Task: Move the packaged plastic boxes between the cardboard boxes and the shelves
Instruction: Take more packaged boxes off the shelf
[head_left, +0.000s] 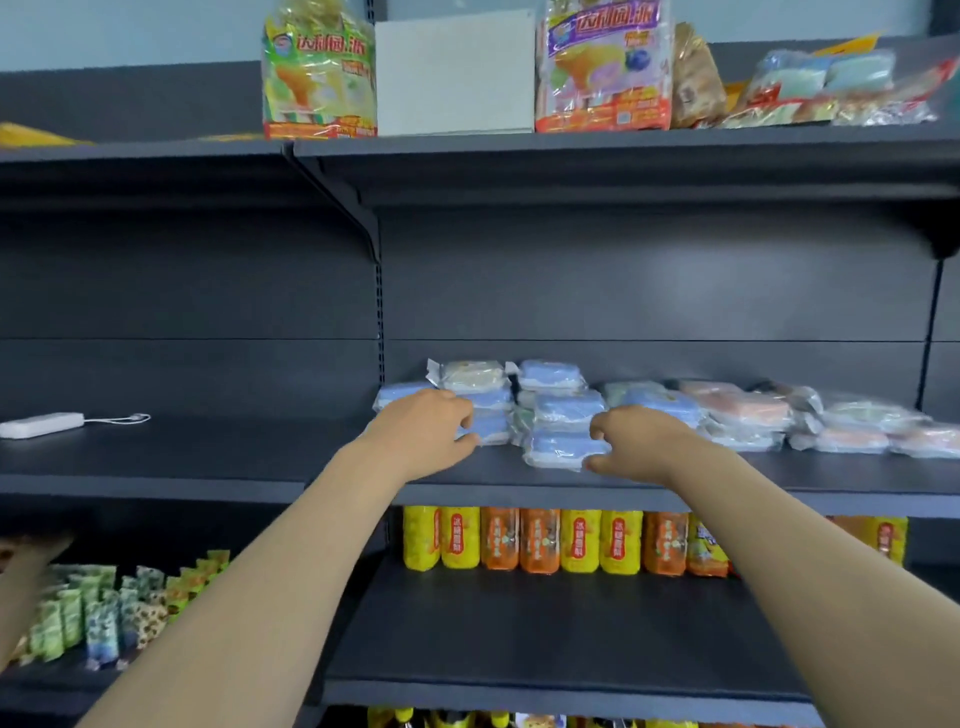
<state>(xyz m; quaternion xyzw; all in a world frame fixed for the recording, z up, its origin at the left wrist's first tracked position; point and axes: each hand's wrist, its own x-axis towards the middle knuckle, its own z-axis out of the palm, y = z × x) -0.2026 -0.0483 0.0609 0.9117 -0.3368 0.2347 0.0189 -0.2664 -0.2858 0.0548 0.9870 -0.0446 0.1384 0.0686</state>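
Head view: packaged plastic boxes (566, 410) sit stacked on the middle shelf (208, 452), from its centre to its right end. Our left hand (423, 431) fingers curl round a blue pack (491, 428) low in the shelf's leftmost stack. Our right hand (641, 441) fingers pinch the bottom front pack (558, 449). We judge them light and stiff inside slippery film, so grip the box sides, not the loose wrap.

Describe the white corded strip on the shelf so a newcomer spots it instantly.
Take the middle shelf of the dark rack, the one with the piled boxes. Go to its left bay, away from them. The strip lies alone near the left edge: long, flat, white, a thin cord looping off its right end.
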